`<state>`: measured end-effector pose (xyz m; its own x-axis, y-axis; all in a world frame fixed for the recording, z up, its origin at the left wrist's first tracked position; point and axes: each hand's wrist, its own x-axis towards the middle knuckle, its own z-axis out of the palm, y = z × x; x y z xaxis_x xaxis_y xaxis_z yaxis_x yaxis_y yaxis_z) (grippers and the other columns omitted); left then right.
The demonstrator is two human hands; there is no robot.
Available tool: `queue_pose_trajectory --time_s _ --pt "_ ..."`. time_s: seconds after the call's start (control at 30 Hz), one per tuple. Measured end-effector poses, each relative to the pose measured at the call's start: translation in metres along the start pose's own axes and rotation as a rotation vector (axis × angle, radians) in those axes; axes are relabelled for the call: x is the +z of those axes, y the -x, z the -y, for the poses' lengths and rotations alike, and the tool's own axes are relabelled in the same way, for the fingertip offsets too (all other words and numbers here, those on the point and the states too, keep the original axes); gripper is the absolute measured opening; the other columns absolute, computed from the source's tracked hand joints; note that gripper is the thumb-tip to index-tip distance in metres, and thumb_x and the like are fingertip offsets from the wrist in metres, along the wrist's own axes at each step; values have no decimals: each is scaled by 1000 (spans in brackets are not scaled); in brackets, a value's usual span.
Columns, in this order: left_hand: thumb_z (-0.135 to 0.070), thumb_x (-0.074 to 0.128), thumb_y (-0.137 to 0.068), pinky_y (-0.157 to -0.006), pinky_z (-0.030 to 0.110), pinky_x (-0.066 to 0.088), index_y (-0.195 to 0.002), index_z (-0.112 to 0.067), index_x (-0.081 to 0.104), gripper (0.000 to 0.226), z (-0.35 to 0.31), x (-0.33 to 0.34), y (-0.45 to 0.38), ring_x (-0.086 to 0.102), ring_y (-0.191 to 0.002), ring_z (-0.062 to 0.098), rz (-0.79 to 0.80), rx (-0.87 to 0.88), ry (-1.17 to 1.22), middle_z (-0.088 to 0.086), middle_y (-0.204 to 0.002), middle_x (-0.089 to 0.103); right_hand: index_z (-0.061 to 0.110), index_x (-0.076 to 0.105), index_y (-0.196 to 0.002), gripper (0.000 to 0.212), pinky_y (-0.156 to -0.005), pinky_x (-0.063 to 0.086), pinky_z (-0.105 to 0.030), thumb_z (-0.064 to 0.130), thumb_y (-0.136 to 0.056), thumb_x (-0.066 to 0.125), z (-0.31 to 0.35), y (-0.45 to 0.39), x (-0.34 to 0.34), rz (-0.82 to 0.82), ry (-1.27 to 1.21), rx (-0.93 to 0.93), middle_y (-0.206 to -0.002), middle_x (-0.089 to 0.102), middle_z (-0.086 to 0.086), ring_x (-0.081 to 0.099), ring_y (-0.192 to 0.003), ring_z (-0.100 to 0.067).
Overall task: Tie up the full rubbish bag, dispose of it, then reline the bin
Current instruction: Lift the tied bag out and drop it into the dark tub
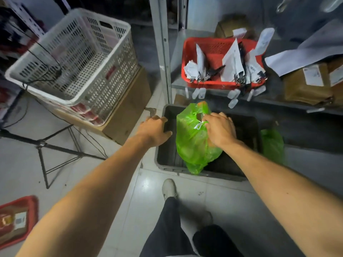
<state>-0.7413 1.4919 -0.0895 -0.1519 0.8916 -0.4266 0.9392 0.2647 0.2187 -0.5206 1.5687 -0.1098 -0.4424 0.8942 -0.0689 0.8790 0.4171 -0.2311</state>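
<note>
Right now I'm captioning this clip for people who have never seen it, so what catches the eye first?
The translucent bright green plastic bag, gripped at its knot by the right hand over the dark grey plastic bin at centre. The left hand holds the bin's left rim. Next, the red plastic basket of paper tags on the shelf behind, and the white perforated crate at upper left.

So colour-wise from my feed: the rubbish bag (193,140) is bright see-through green, sitting in a dark grey, almost black bin (207,173). There's a second green bag (272,145) just right of it. On the shelf I've got a red basket (219,52) with a perforated wall, stuffed with white paper tags. The big laundry basket (74,58) is white with a slotted grid pattern, on a brown cardboard box (128,112). Floor (22,164) is pale grey tile, and my trousers (167,229) are black.
</note>
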Motion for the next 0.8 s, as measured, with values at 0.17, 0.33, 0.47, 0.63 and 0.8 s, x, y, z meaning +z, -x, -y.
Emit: queue_pose_trajectory --time_s 0.17,0.33,0.47,0.63,0.8 --pt "-51 54 -91 -103 47 42 -145 -21 42 62 22 7 -41 45 -128 36 53 12 -17 12 -137 54 24 68 -111 37 -80 46 -39 -1 -85 59 -1 -36 22 -2 -21 27 -107 66 -3 57 -98 -32" --pt "-50 53 -91 -101 47 42 -145 -22 41 62 29 18 -75 46 -129 35 94 9 10 11 -137 54 19 67 -108 31 -69 48 -37 -1 -85 59 0 -65 39 -74 -90 22 -99 64 -7 60 -94 -35" --pt "-50 54 -91 -103 47 42 -145 -22 41 62 33 26 -96 43 -131 35 104 -23 45 11 -138 53 20 66 -108 30 -70 49 -36 1 -86 60 4 -78 60 -19 -118 -54 -105 65 -4 59 -96 -33" --pt "-48 55 -90 -100 47 45 -140 -20 46 58 34 38 -113 47 -125 34 129 -50 57 11 -130 57 22 66 -112 35 -74 49 -38 0 -86 58 1 -96 84 92 -84 -74 -110 64 -2 58 -101 -33" --pt "-47 55 -89 -98 46 45 -140 -21 46 58 44 53 -133 48 -123 35 122 -67 47 11 -130 57 19 66 -106 32 -67 51 -41 -2 -84 57 5 -126 92 1 -159 -149 -105 63 -3 57 -95 -33"
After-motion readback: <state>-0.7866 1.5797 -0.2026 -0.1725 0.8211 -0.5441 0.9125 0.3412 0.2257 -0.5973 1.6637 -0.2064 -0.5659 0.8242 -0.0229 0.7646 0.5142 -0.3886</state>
